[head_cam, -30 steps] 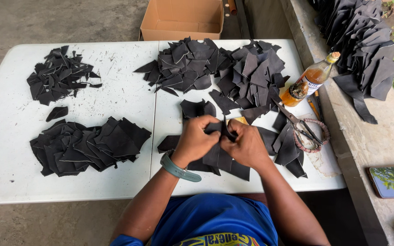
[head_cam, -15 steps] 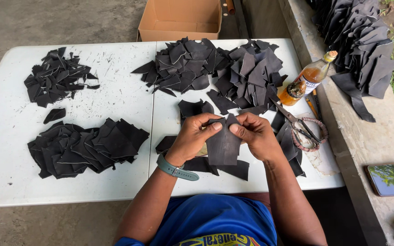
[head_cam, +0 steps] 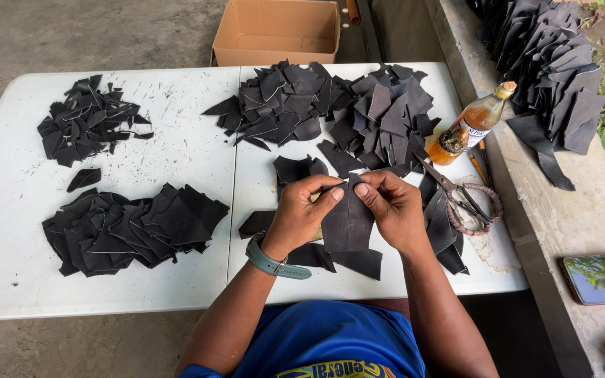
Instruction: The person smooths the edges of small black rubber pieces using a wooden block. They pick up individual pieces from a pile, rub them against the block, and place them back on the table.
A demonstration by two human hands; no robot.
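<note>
We are holding a flat, dark, roughly rectangular piece of rubbery sheet material upright between both hands, just above the white folding table and over a few loose dark pieces. Our left hand is pinching its top left edge, thumb in front, and our right hand is pinching the top right edge, fingers closed on the sheet. To do this well, we judge, we are keeping the grip near the top corners so the face stays flat and readable. Metal scissors with wrapped handles are lying just to the right, beside an amber glass bottle.
</note>
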